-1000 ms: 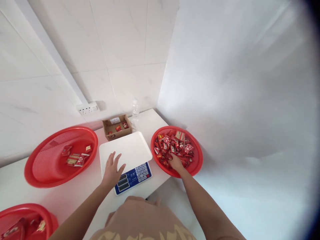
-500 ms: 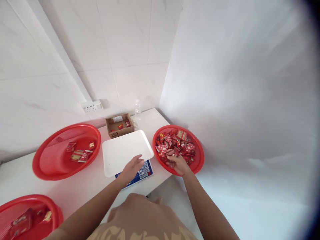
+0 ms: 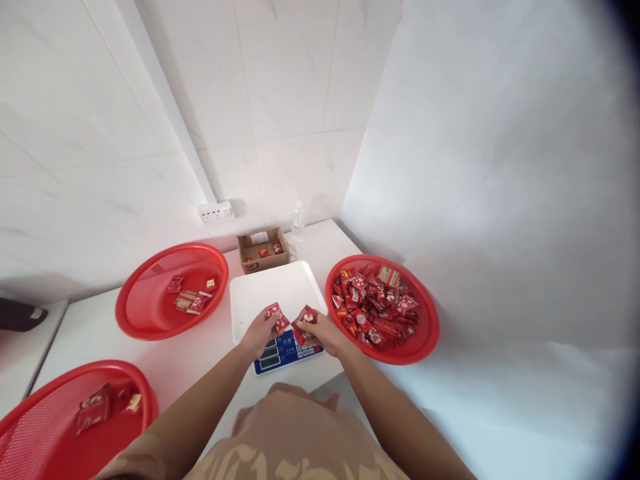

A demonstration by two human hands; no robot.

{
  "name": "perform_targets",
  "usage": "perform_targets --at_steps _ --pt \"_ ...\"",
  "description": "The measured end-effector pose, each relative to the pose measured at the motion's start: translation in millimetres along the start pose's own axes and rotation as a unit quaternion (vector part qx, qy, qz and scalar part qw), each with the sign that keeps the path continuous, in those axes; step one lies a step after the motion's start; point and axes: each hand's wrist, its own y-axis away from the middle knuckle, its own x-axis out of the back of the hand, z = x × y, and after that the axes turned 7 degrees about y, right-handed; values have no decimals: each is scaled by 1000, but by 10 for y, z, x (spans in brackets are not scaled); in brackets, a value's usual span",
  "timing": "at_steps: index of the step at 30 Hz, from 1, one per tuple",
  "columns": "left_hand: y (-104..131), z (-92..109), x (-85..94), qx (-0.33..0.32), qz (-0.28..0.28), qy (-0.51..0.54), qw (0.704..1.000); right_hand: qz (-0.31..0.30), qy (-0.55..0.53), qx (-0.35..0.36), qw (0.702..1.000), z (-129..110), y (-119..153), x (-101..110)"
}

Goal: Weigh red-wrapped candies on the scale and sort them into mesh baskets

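My left hand (image 3: 260, 333) is closed on a small red packet with white dots (image 3: 278, 317). Close beside it, my right hand (image 3: 325, 331) grips a dark red packet (image 3: 305, 320) with a pale picture on it. Both packets are held over the front edge of a digital scale's white tray (image 3: 267, 288). Below them the blue keypad panel (image 3: 285, 352) of the scale is partly covered by my hands. To the right, a red plastic basket (image 3: 434, 327) holds a heap of small red packets (image 3: 370, 303).
Another red basket (image 3: 123, 320) stands to the left with several packets inside. A third basket (image 3: 150, 393) at the lower left holds a few more. Behind the scale are a cardboard box (image 3: 265, 265) with small packets and a clear bottle (image 3: 299, 215). A wall socket (image 3: 216, 211) is above the table.
My right hand has come out of the right basket with a packet and moved left over the scale. My left hand, empty before, now holds a dotted packet. The view has shifted left.
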Motion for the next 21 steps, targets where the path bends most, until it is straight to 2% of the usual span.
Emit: perform_targets --at_steps 2,5,8,10,13,17,19,21 --pt "-63 -15 115 -29 46 -69 996 13 0 3 1000 -45 -89 -74" --pt "-132 -87 302 -98 114 -217 964 99 16 -10 995 -34 -189 -82" --pt "-153 -226 448 -186 98 -401 892 152 19 -17 988 73 -235 8" --pt "-151 -321 484 -199 76 -467 858 163 13 -15 986 139 -232 61" --pt "-160 -404 455 -191 62 -523 828 154 11 -8 988 143 -205 46" --pt "-220 -419 381 -212 45 -551 806 123 -19 19 992 4 -225 -135" --pt "-245 -420 365 -222 47 -559 798 118 -19 51 992 -61 -275 -211" --pt "-248 -427 361 -224 55 -566 791 138 37 97 985 -85 -328 -203"
